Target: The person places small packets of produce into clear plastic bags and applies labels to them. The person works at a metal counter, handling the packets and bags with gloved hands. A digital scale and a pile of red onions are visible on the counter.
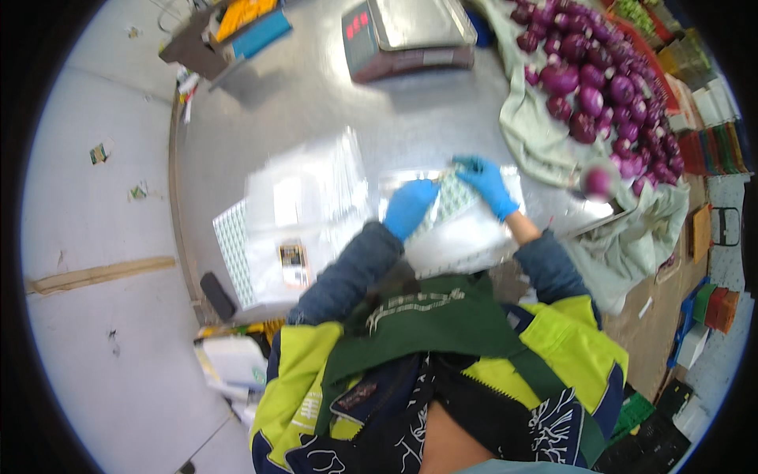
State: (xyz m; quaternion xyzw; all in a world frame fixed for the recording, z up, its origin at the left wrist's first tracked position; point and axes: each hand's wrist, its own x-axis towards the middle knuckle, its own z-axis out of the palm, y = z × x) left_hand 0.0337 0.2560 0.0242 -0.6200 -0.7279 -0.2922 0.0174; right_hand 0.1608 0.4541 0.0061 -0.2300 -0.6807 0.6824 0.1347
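My left hand (411,207), in a blue glove, rests with bent fingers at the left edge of a sheet of small green-printed stickers (456,197). The gloved right hand (485,182) touches that sheet's upper right part with its fingertips. Beneath both hands lie clear plastic bags (468,240). A fanned stack of clear plastic bags (308,189) is to the left, partly over another green-printed sheet (234,255). One bag there bears a dark and orange label (293,263). Whether the left fingers pinch a sticker is hidden.
A digital scale (414,44) stands at the back of the metal table (284,112). Red onions (592,101) are heaped on a pale green cloth (533,127) at right. A dark oblong case (218,295) lies at the near left corner, and a box holder (237,38) stands back left.
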